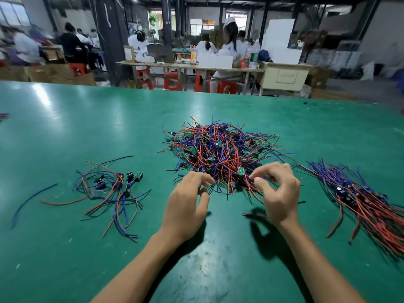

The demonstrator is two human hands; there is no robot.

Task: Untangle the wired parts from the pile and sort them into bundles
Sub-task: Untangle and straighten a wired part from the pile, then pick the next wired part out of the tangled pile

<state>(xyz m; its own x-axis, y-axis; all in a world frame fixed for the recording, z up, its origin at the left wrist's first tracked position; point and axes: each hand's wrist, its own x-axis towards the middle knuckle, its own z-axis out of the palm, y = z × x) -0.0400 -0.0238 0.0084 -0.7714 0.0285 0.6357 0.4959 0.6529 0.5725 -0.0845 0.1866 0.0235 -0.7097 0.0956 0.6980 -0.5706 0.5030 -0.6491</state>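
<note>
Here, pile (220, 149) at fingers (258, 173).

Both forearms reach forward, left hand (185, 206) and right hand (279, 193) raised with fingers loosely curled.

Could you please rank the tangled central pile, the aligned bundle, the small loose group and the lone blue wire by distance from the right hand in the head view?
From the right hand:
1. Tangled central pile, touching its fingertips, just ahead.
2. Aligned bundle, to its right.
3. Small loose group, left, beyond the left hand.
4. Lone blue wire, far left.
</note>
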